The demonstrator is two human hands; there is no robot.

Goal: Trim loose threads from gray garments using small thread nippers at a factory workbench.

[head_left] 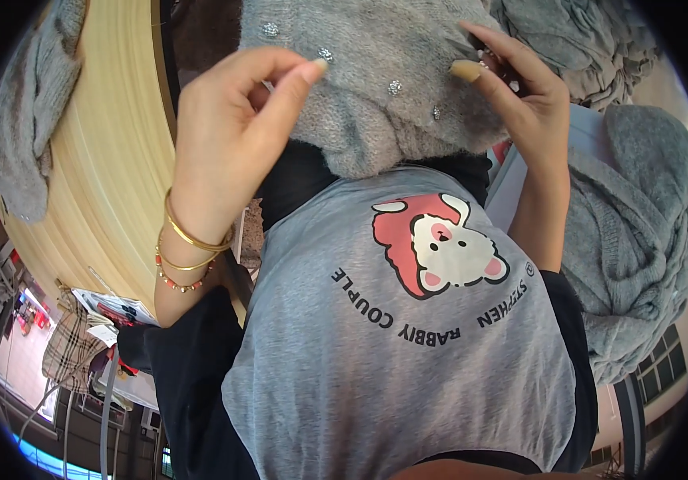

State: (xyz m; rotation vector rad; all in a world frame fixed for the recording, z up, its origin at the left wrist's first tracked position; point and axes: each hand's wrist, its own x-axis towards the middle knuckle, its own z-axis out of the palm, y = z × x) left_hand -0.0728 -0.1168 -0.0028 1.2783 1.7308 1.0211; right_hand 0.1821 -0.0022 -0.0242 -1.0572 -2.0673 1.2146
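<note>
A fuzzy grey knit garment [360,104] lies bunched over my lap, in front of my body. Several sparkly round buttons sit on it, one of them [394,87] near its middle. Above its left part my left hand [236,132] pinches thumb and forefinger together beside another sparkly button [325,54]; what the tips hold is too small to make out. At the garment's right side is my right hand [532,92], fingers curled, thumb and forefinger apart at their tips. Small shiny bits show among its fingers; I cannot tell whether they are held buttons or nail ornaments.
A pale wooden table [116,144] runs along the left, with a grey knit piece [28,104] at its far left. Grey knit garments [632,240] are heaped on the right, and more grey fabric [576,48] lies at the far right. A checked cloth [72,352] hangs at the lower left.
</note>
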